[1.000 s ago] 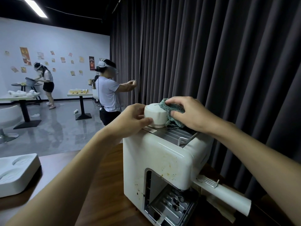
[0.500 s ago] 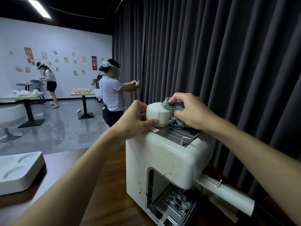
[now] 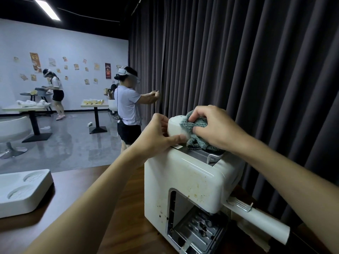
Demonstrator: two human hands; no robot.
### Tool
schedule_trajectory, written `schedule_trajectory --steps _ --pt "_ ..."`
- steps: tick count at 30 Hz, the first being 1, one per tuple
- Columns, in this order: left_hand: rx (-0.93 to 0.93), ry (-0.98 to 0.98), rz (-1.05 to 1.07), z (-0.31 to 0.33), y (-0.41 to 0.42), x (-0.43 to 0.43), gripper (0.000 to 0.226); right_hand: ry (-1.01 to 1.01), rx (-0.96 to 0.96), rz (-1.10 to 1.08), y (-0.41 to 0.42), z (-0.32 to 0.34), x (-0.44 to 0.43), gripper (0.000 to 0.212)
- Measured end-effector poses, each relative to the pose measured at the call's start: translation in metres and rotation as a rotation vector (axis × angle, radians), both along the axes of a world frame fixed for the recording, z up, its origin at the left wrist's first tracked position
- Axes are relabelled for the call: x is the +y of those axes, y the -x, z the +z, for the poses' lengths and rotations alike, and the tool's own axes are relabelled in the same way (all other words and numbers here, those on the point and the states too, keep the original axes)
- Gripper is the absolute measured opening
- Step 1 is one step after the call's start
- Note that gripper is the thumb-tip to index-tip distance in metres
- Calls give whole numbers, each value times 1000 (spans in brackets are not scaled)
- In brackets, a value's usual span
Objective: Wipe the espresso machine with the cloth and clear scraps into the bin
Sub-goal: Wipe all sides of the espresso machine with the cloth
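Dark wood worktop [image 3: 113,208], dark grey pleated curtain [image 3: 256,70] behind both hands. Stained white boxy espresso machine [image 3: 183,176] stands on the worktop directly under the hands. Left hand [image 3: 156,138] grips the white round cap [image 3: 175,128] at machine top, thumb along its lower edge, fingers curled behind. Right hand [image 3: 218,129] is clenched around the fluffy grey-green cloth [image 3: 199,143], pressing it against the cap's right side. Cloth's lower end touches the metal top plate just below that hand. Brown specks on machine front, below left wrist. Slotted metal drip tray [image 3: 198,228] sits in the open bay, well below both hands. White moulded tray with two round hollows [image 3: 23,189] lies far left of left forearm. White tube [image 3: 266,224] lies under right forearm.
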State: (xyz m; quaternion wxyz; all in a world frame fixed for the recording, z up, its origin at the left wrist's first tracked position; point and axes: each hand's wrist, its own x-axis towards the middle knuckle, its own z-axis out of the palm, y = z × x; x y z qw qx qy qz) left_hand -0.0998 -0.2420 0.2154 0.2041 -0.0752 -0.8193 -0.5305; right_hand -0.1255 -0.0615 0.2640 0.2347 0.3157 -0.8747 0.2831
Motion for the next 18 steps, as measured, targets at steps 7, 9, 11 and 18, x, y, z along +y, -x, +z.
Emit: schedule_trajectory --steps 7,9,11,18 --pt "-50 -36 -29 2 1 -4 40 60 -37 -87 7 -2 3 24" --pt "-40 -44 -29 0 2 -4 44 28 -11 -22 -3 0 -1 23" --pt "-12 -49 -16 -1 2 -2 51 13 -4 2 -7 3 -1 22" --pt "-3 3 -57 1 -1 0 47 43 -38 -140 6 1 -1 25"
